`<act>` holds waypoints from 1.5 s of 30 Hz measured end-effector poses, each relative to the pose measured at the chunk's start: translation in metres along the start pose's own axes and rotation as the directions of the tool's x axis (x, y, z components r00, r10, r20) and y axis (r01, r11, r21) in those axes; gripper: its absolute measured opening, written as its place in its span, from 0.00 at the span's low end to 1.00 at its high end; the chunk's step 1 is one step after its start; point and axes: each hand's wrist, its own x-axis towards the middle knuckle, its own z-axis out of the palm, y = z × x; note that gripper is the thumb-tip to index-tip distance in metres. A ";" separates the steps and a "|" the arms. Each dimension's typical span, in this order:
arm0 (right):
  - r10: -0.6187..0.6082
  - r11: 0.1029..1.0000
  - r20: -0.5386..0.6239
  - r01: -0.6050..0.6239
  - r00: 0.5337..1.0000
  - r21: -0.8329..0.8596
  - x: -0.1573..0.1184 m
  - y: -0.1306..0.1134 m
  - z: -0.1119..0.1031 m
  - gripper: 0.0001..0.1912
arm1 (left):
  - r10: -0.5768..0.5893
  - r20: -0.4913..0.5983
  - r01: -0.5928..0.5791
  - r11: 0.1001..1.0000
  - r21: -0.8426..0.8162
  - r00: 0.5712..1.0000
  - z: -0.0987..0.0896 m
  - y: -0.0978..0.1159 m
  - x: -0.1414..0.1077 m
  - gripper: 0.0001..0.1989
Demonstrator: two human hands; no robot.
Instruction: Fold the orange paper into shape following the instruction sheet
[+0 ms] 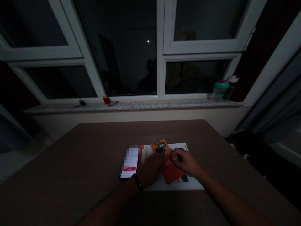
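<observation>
Two grips working: my left grip [150, 169] lies flat, not pinching, on the orange card [161, 147]; my right grip [184, 161] pinches a small red-white piece [174, 159] just above the red card [171, 173]. Cards sit on a white sheet [174, 186], phone [130, 160] just left, all on the bench [70, 163].

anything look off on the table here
The orange card packaging sits skewed across the white sheet, not squared to its edges, with the left hand and right hand on it. The phone beside it has a blocky, pixelated screen, so nothing on it can be read.
</observation>
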 end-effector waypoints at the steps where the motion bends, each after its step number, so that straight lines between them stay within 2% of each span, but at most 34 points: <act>1: 0.005 1.000 -0.004 -0.005 1.000 -0.005 0.000 0.000 -0.001 0.07 | -0.024 -0.024 0.025 0.999 0.024 0.999 0.002 -0.002 0.000 0.23; 6: -0.002 1.000 -0.012 0.002 1.000 0.003 0.000 -0.002 -0.001 0.05 | -0.159 -0.129 0.171 0.981 0.094 0.979 0.008 -0.011 0.000 0.24; 15: 0.024 0.999 -0.089 -0.026 0.996 -0.026 0.001 -0.001 -0.003 0.04 | -0.288 -0.122 0.304 0.941 0.148 0.950 0.003 -0.002 -0.002 0.25; 22: 0.071 0.996 -0.077 -0.075 0.995 -0.044 0.001 0.001 -0.002 0.03 | -0.275 -0.106 0.289 0.946 0.146 0.956 0.002 -0.001 -0.001 0.23; 28: 0.053 0.998 -0.052 -0.055 0.997 -0.037 0.000 0.002 0.000 0.03 | -0.246 -0.166 0.269 0.953 0.142 0.955 0.001 -0.003 0.000 0.19; 32: 0.032 0.999 -0.024 -0.033 0.999 -0.017 -0.001 -0.003 0.001 0.03 | -0.276 -0.116 0.294 0.937 0.189 0.954 -0.001 -0.002 0.003 0.13; 38: 0.039 0.999 -0.033 -0.039 0.999 -0.013 -0.001 -0.009 -0.001 0.02 | -0.271 -0.107 0.288 0.936 0.203 0.957 -0.003 -0.001 0.003 0.15; 45: 0.051 0.998 -0.043 -0.052 0.998 -0.035 0.000 -0.009 -0.002 0.02 | -0.279 -0.062 0.286 0.941 0.180 0.958 -0.007 0.002 0.002 0.12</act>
